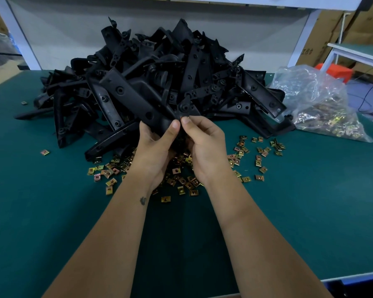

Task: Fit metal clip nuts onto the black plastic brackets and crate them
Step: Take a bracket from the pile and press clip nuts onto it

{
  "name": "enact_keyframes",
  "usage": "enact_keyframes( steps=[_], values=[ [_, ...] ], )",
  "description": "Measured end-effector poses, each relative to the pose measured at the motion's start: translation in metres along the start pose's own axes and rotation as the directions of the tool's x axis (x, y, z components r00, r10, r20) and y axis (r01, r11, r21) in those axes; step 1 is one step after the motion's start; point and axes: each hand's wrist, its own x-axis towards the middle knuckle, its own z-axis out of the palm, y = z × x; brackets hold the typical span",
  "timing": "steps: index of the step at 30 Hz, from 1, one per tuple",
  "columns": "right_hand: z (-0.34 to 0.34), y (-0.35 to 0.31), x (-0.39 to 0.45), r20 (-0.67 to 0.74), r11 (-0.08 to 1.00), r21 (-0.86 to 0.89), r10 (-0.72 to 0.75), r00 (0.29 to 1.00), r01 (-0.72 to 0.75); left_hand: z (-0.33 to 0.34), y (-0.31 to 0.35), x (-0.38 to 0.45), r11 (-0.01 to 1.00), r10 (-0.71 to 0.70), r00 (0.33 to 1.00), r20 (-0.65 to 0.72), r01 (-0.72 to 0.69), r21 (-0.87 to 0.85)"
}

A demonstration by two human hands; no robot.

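Left grip: the left hand (153, 143) is wrapped around the near end of a long black plastic bracket with round holes (136, 100), thumb on top and fingers curled beneath it.
Right grip: the right hand (205, 143) pinches a small gold-coloured metal clip nut (185, 118) between thumb and forefinger, right at the bracket's near tip, beside the left thumb.
Held bracket: it slants up and away to the left from the hands, raised above the surface and lying against the heap behind it.
Loose clip nuts: a scatter of brass-coloured square clip nuts (258, 155) lies on the surface under and on both sides of the wrists; a few single ones sit well apart to the left.
Bracket pile: a large heap of black plastic brackets (181, 67) rises just behind the hands, tangled at all angles.
Bag: a clear plastic bag of more clip nuts (323, 108) rests to the right of the pile, touching its edge.
Surface: a dark green mat-covered surface (52, 211) carries everything.
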Motion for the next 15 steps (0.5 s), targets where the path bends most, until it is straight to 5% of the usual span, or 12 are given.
enact_keyframes(
  steps=[11, 15],
  values=[
    [-0.013, -0.009, 0.001, 0.077, 0.837, -0.481, -0.255, 0.964, 0.260, 0.000, 0.005, -0.001, 0.995, -0.088, 0.996, -0.021, 0.087, -0.042],
    [-0.045, -0.022, 0.013, -0.167, 0.551, -0.826, -0.439, 0.883, 0.118, -0.003, 0.007, 0.001, 0.987, -0.116, 0.991, -0.073, 0.107, -0.116]
  ],
)
